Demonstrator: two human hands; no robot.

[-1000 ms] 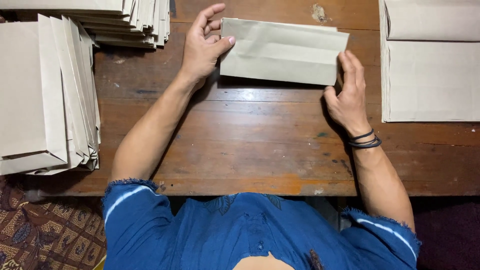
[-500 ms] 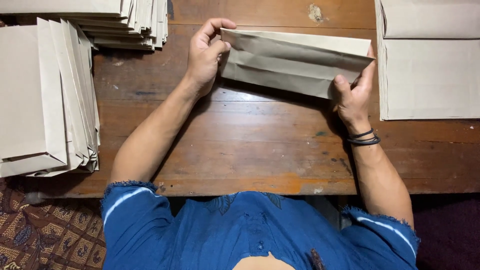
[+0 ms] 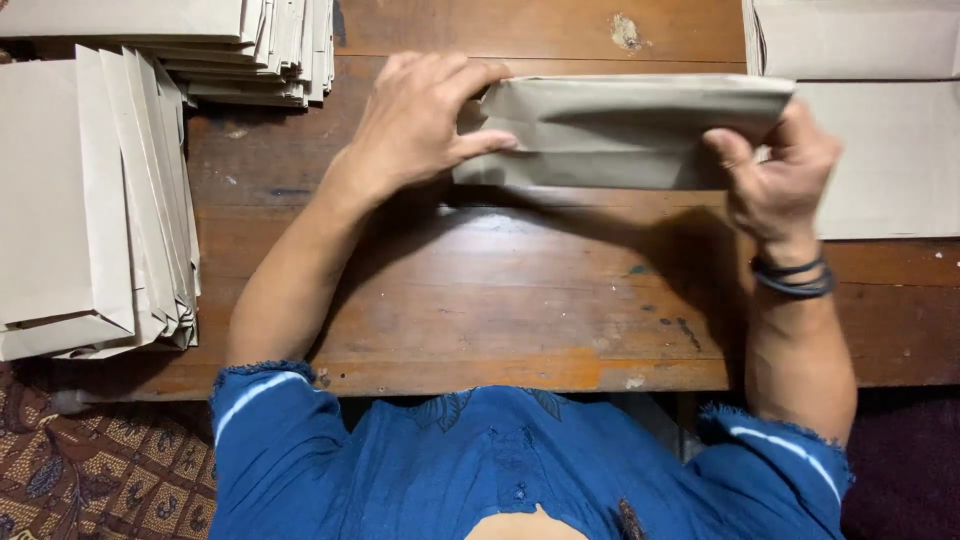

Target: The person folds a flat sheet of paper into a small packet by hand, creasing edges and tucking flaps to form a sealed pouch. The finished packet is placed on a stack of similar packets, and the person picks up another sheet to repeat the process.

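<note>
Head view, folded paper (image 3: 620,130) gripped between both hands (image 3: 420,125), above table (image 3: 500,300)

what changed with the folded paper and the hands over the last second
The folded paper went from lying flat on the table to being lifted and tilted up on edge. The left hand and right hand each took one end, first pressing it flat, now pinching it. The paper stacks at left and the sheets at right stayed put.

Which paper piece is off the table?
The folded one held between left hand and right hand; the stacks lie flat.
</note>
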